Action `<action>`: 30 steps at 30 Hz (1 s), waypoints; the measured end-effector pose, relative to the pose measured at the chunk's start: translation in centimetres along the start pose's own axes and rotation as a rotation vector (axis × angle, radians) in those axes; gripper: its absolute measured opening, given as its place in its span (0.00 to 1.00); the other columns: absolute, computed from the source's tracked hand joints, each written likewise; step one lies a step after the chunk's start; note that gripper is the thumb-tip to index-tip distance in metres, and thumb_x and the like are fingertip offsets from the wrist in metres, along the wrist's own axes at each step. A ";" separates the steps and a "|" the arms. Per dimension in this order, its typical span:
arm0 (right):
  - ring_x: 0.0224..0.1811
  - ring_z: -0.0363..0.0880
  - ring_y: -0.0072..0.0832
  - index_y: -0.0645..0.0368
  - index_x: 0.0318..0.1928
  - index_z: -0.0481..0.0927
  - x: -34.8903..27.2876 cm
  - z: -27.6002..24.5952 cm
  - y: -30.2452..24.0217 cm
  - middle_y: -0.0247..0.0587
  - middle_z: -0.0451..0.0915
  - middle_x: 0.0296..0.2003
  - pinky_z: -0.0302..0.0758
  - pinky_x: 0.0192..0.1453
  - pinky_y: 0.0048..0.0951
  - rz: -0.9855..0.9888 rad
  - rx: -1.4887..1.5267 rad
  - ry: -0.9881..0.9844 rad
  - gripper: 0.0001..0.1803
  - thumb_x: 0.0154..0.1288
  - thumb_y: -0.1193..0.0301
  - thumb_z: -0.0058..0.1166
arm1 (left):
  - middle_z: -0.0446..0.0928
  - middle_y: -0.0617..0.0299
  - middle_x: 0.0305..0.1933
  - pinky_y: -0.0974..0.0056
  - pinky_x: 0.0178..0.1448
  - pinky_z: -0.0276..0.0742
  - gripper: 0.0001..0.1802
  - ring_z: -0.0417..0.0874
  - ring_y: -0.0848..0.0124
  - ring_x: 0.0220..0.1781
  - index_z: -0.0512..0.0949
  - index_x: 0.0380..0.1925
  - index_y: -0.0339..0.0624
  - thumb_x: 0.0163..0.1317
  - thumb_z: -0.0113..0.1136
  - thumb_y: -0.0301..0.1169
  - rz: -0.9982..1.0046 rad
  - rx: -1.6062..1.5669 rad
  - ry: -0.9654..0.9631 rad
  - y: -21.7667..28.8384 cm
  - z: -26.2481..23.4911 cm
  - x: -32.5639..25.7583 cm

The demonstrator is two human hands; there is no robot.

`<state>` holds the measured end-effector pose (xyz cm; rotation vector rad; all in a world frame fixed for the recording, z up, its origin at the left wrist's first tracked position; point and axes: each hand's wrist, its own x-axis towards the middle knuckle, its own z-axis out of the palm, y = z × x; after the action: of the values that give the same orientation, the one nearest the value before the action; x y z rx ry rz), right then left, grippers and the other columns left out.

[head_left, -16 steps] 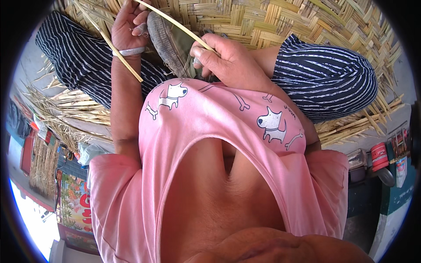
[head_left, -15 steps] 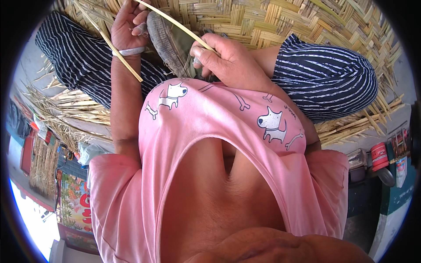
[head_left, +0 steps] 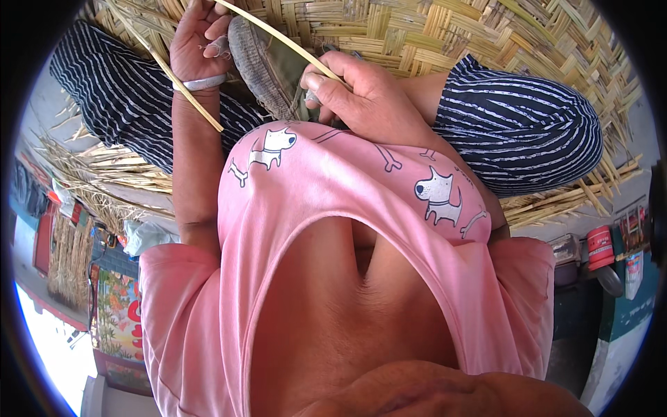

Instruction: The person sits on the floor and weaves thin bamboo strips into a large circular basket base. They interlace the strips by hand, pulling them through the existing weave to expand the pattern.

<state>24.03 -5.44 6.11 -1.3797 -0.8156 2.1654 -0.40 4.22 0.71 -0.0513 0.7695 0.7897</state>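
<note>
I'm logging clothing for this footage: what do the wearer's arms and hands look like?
Short pink sleeves leave the forearms bare. The left hand has a pale wristband and a greyish finger wrap; the right hand shows something similarly grey at the fingers. Neither wears a full glove.

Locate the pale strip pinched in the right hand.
In the head view, the pale strip lies upper left of centre, slanting from the right hand up to the top edge beside the left hand.
</note>
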 end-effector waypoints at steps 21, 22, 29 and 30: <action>0.29 0.83 0.23 0.62 0.43 0.81 -0.1 -0.2 0.2 0.38 0.85 0.29 0.79 0.36 0.30 -0.001 0.065 0.018 0.15 0.76 0.61 0.53 | 0.65 0.70 0.17 0.79 0.13 0.58 0.23 0.62 0.82 0.12 0.76 0.43 0.37 0.81 0.44 0.47 -0.058 -0.073 -0.043 0.1 0.5 0.2; 0.29 0.83 0.23 0.62 0.43 0.81 -0.1 -0.2 0.3 0.38 0.85 0.29 0.79 0.36 0.30 -0.011 0.068 0.019 0.15 0.76 0.61 0.53 | 0.64 0.70 0.17 0.79 0.13 0.58 0.23 0.62 0.82 0.12 0.76 0.43 0.37 0.81 0.44 0.47 -0.056 -0.082 -0.039 0.0 0.7 0.2; 0.29 0.82 0.23 0.62 0.43 0.81 -0.1 -0.3 0.1 0.38 0.85 0.29 0.78 0.36 0.29 0.018 0.072 0.020 0.14 0.76 0.62 0.54 | 0.64 0.70 0.17 0.79 0.13 0.58 0.24 0.61 0.82 0.12 0.76 0.41 0.38 0.82 0.43 0.48 -0.036 -0.054 0.013 -0.1 0.7 0.0; 0.30 0.81 0.21 0.62 0.45 0.80 -0.1 -0.4 0.0 0.38 0.84 0.32 0.78 0.36 0.27 0.029 0.067 -0.001 0.13 0.77 0.63 0.52 | 0.64 0.70 0.17 0.79 0.13 0.57 0.24 0.61 0.82 0.11 0.76 0.40 0.38 0.82 0.43 0.48 -0.029 -0.051 0.027 0.0 0.6 -0.1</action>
<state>24.40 -5.44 6.02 -1.3658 -0.7210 2.1950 -0.03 4.36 1.19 -0.1181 0.7724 0.7824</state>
